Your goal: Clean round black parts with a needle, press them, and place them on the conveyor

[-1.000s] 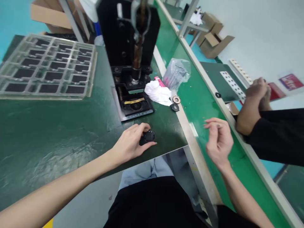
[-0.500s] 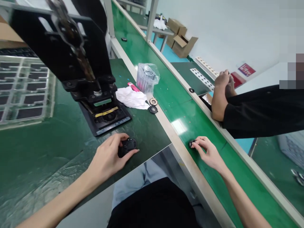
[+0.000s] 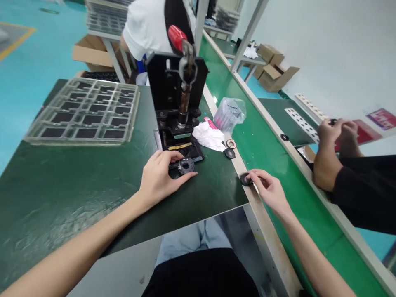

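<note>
My left hand [image 3: 162,175] grips a round black plastic part [image 3: 185,166] with a central hole, holding it just in front of the base of a black hand press [image 3: 176,95]. A darker piece sits under it, partly hidden by my fingers. My right hand [image 3: 269,190] pinches a black disc [image 3: 246,179] at the metal rail of the green conveyor belt [image 3: 256,123]. Beyond that hand, a tan ring [image 3: 231,143] and a black ring-shaped part [image 3: 229,153] lie near the mat's edge.
A clear plastic tray [image 3: 83,111] with black pieces stands on the dark green mat [image 3: 77,177]. A white cloth [image 3: 208,137] and plastic bag [image 3: 229,114] lie near the press. A co-worker's hands [image 3: 337,134] work at the right; another person [image 3: 154,29] stands beyond the press.
My right hand has picked a black disc off the belt and brought it to the rail. My left hand has shifted toward the press base, and the part's holed face now shows.
</note>
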Demonstrator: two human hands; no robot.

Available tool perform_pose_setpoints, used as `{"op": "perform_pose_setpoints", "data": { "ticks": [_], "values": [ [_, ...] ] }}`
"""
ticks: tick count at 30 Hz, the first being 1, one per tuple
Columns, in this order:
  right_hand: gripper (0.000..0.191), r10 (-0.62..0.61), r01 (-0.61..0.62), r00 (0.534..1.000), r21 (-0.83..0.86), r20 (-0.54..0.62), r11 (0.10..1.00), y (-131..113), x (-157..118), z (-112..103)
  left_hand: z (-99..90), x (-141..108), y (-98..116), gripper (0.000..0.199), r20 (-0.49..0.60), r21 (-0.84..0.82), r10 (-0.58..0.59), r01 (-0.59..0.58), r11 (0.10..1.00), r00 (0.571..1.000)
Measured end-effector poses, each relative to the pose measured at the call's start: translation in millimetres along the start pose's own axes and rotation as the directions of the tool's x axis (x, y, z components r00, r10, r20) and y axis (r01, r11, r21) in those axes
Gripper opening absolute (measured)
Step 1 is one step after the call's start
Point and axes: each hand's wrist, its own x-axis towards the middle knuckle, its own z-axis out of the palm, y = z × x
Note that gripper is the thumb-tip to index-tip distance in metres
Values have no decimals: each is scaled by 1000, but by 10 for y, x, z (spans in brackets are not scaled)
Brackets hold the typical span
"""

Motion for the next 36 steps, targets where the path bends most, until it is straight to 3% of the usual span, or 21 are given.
{"op": "perform_pose_setpoints", "data": {
  "ticks": [4, 9, 18, 24, 27, 33, 36],
  "values": [
    [34, -10, 9, 999, -63, -30, 998, -25, -108, -80, 31, 28, -68, 47, -17, -23, -58, 57, 998, 998],
    [25, -125, 104, 982, -148, -142, 983, -103, -185, -91, 41, 37, -105, 49, -43, -38, -60, 59, 998, 997],
    [14, -223, 206, 961, -111, -166, 972, -204, -318, 111, 107, 192, -157, 52, -86, -3, -199, 199, 980, 976],
    [15, -452, 406, 878, -259, -156, 877, -266, -332, 119, 194, 201, -172, 59, -130, -25, -227, 226, 974, 965],
    [15, -521, 444, 838, -352, -162, 824, -328, -246, 83, 193, 180, -192, 63, -122, -30, -213, 211, 977, 969],
    [27, -494, 472, 854, -154, -161, 868, -650, 55, 165, 137, 105, -285, 61, -57, -50, -153, 150, 987, 987],
    [25, -418, 435, 893, 81, -170, 897, -954, 362, 263, 126, 88, -335, 59, -62, -39, -128, 126, 991, 990]
  ]
}}
